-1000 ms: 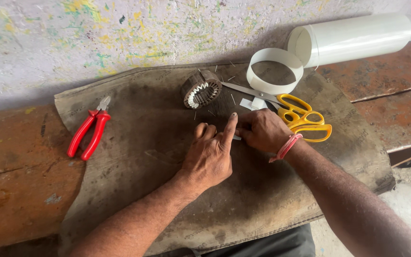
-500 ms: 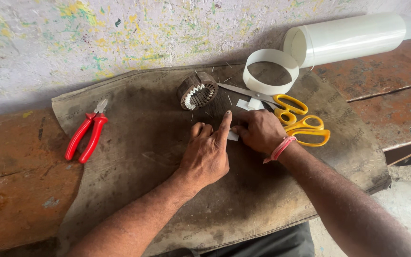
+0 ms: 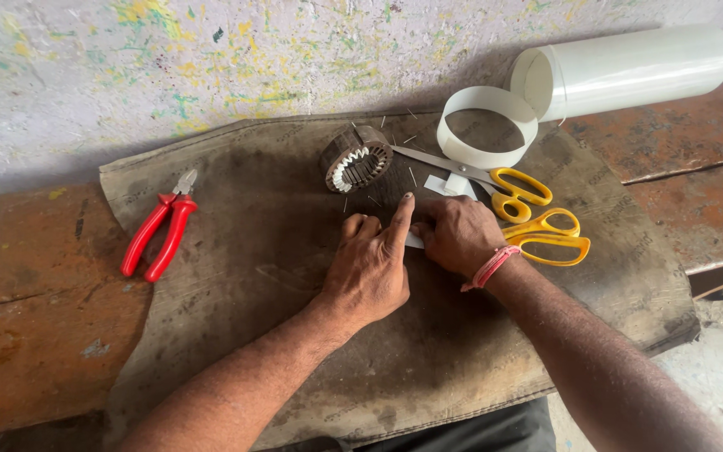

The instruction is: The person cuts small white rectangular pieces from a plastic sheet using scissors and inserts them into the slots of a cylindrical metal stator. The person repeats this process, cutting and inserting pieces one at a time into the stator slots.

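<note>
Hands meet at the middle of the brown mat (image 3: 236,276) on my worktop: my left hand (image 3: 370,268) lies flat with its forefinger stretched forward, pinning a small white paper slip (image 3: 414,241), while my right hand (image 3: 459,235) curls its grip over the slip's other end, probably to hold it steady for creasing; I cannot tell how firmly it pinches. Just beyond sits the slotted metal core (image 3: 355,158), with yellow scissors (image 3: 529,213) touching distance to the right. Far right, a white sheet roll (image 3: 629,71) lies on its side, a loose white strip (image 3: 487,125) looped before it. Red pliers (image 3: 161,234) rest well left.
</note>
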